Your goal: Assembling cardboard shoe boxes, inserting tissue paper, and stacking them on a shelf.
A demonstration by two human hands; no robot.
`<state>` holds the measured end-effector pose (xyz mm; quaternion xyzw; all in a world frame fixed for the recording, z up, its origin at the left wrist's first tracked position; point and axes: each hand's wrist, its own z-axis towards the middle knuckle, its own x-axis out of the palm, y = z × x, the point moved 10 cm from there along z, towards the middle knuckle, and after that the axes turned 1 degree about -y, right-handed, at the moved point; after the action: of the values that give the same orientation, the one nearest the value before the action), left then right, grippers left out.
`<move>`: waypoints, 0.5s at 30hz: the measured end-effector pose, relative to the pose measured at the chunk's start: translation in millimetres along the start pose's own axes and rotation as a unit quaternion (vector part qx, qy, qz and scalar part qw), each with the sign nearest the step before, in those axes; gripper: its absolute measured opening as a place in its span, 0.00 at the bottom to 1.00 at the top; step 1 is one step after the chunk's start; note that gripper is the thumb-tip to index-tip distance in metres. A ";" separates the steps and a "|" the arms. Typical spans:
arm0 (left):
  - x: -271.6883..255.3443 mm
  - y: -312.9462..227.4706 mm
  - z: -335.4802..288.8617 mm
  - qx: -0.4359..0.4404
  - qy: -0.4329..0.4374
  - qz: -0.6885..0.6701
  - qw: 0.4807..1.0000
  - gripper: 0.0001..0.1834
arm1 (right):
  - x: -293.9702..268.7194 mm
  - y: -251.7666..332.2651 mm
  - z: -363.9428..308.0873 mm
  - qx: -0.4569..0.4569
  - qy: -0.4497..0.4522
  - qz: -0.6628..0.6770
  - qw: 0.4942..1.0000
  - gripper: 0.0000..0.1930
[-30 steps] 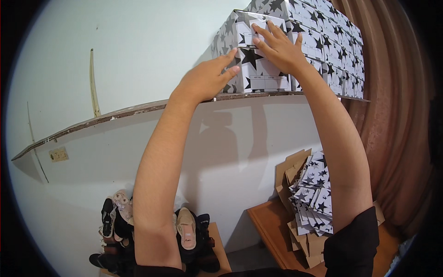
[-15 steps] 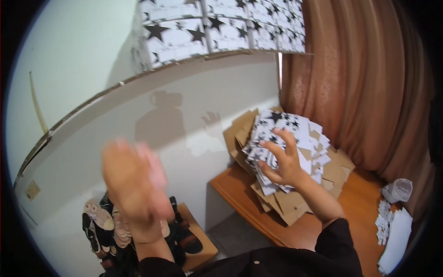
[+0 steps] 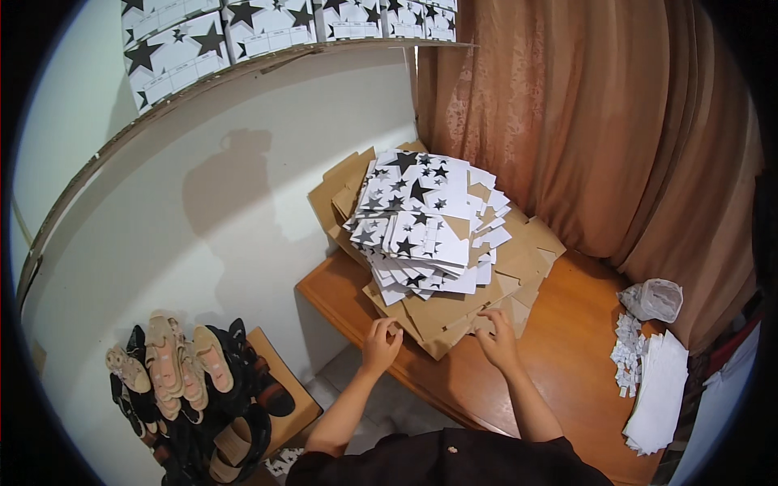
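Note:
A pile of flat, unfolded box blanks stands on the wooden table. White blanks with black stars (image 3: 421, 235) lie on top, and plain brown cardboard blanks (image 3: 454, 320) show beneath them, their edges fanned out unevenly. My left hand (image 3: 381, 348) is at the pile's front left edge, fingers loosely curved and apart, holding nothing that I can see. At the front edge of the brown cardboard is my right hand (image 3: 498, 344), its thumb and forefinger spread. Whether either hand touches the cardboard I cannot tell.
Folded star-patterned boxes (image 3: 271, 28) line a shelf above. Several shoes (image 3: 190, 368) sit on a low brown stand at the left. On the table's (image 3: 567, 389) right lie a clear plastic bag (image 3: 652, 300), small white pieces (image 3: 626, 355) and white sheets (image 3: 658, 393). A brown curtain (image 3: 559, 105) hangs behind.
Both hands have come down from their raised positions to the front edge of the pile. The view has shifted, so the pile now sits further left in it.

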<state>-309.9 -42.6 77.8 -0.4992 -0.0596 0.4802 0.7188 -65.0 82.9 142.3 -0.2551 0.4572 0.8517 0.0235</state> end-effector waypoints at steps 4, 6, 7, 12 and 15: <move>34.0 -38.5 56.0 0.183 0.005 0.094 0.979 0.14 | 24.1 -23.4 14.4 -0.015 0.002 0.008 1.000 0.14; 55.4 -49.6 84.1 0.228 0.043 0.106 0.967 0.13 | 34.2 -33.0 27.4 0.014 -0.020 0.028 0.999 0.16; 71.1 -44.1 97.7 0.212 0.077 0.130 0.966 0.16 | 38.2 -41.3 33.5 0.043 -0.038 0.049 0.997 0.18; 136.4 -47.1 143.1 0.264 0.149 0.225 0.926 0.28 | 72.8 -104.1 71.5 0.106 -0.073 0.084 0.988 0.28; 166.1 -44.9 159.1 0.291 0.191 0.291 0.891 0.33 | 73.9 -118.6 86.3 0.050 -0.089 -0.027 0.994 0.32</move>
<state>-283.1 185.2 126.0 -0.3445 0.3693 0.5587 0.6578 -132.4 205.8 56.7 -0.1892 0.4882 0.8461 0.1002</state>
